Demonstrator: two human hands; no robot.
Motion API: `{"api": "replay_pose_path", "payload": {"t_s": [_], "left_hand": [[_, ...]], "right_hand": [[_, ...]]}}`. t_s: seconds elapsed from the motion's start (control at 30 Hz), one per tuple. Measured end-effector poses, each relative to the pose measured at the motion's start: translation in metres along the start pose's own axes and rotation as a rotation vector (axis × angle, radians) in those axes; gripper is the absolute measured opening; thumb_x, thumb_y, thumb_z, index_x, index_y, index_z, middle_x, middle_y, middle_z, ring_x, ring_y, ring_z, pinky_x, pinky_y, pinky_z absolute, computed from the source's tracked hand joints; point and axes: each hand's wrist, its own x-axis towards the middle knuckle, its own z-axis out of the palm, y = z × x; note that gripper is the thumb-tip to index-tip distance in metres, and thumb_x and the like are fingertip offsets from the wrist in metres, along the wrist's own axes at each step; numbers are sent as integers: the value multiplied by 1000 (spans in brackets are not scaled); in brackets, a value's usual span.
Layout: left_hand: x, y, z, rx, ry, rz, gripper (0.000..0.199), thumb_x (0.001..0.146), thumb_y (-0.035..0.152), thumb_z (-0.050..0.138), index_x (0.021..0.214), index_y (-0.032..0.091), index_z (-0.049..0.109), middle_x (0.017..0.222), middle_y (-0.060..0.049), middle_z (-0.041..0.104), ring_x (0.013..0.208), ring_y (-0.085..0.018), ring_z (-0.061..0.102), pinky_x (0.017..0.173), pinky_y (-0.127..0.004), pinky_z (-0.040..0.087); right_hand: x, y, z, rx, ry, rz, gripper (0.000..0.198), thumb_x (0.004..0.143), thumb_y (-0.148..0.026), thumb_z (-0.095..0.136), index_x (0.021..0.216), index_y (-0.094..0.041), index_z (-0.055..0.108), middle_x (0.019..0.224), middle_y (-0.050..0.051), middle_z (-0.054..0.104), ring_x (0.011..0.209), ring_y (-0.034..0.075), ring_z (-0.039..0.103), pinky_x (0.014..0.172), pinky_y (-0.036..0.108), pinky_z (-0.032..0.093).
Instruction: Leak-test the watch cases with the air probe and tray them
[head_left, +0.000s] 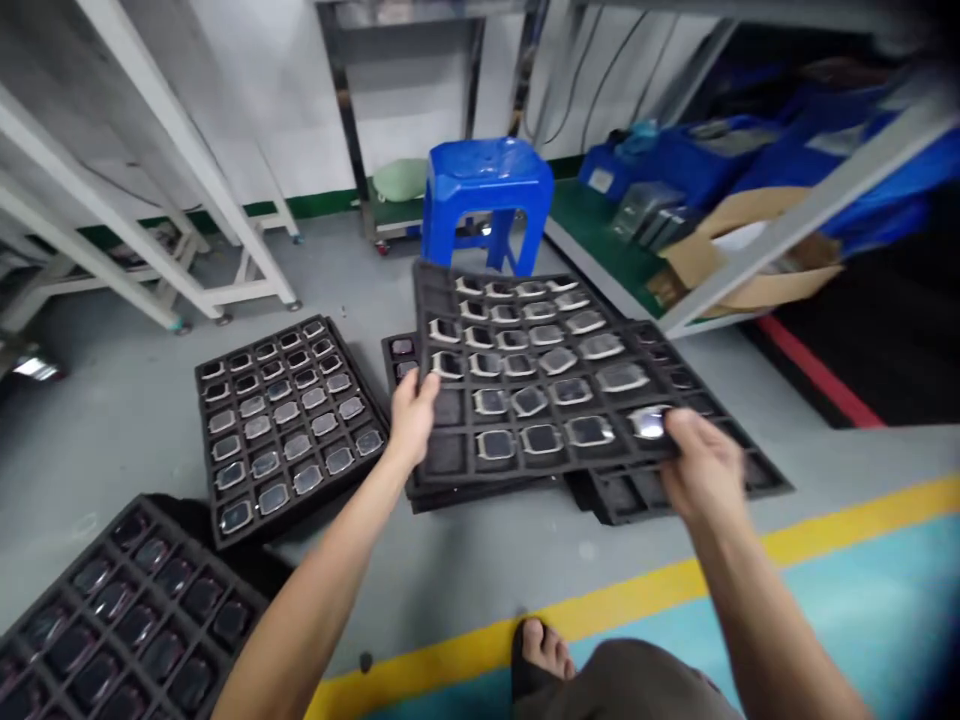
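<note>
Between my hands is a black compartment tray (450, 408) with silver-rimmed smartwatch cases in most of its pockets; a few pockets in the left column hold nothing. My left hand (414, 415) grips the tray's left edge, thumb on top. At the near right corner my right hand (701, 455) is closed on the tray, close to a shiny watch case (649, 422). The tray is tilted and partly covers other black trays below it. One lower tray (637, 490) shows bare pockets at its near edge.
To the left stands a stack of filled watch trays (289, 430), with another filled tray (127, 610) at the lower left. A blue plastic stool (487, 175) is behind. White table legs (180, 150), a cardboard box (795, 290) and blue bins (697, 150) surround the area.
</note>
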Motion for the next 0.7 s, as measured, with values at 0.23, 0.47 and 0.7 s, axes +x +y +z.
{"api": "replay_pose_path", "payload": {"t_s": [0.23, 0.47, 0.7], "left_hand": [[-25, -45, -97, -3, 107, -38, 45, 81, 53, 77, 105, 16, 70, 104, -7, 76, 95, -23, 71, 94, -39, 55], [-17, -79, -115, 301, 182, -30, 33, 100, 41, 63, 119, 15, 66, 116, -11, 73, 104, -24, 72, 96, -47, 58], [-25, -48, -94, 920, -38, 334, 55, 99, 29, 54, 153, 15, 50, 170, -17, 36, 162, -34, 19, 132, -58, 15]], "right_hand": [[-40, 64, 29, -57, -309, -57, 60, 55, -69, 89, 92, -23, 77, 84, 4, 78, 84, 26, 75, 77, 39, 63], [-35, 88, 12, -285, -351, 3, 67, 59, -74, 83, 92, -16, 76, 83, 8, 78, 72, 24, 71, 59, 33, 57], [-19, 95, 14, -497, -252, -138, 71, 69, -72, 72, 110, -13, 76, 103, 14, 78, 94, 30, 71, 79, 41, 59]]}}
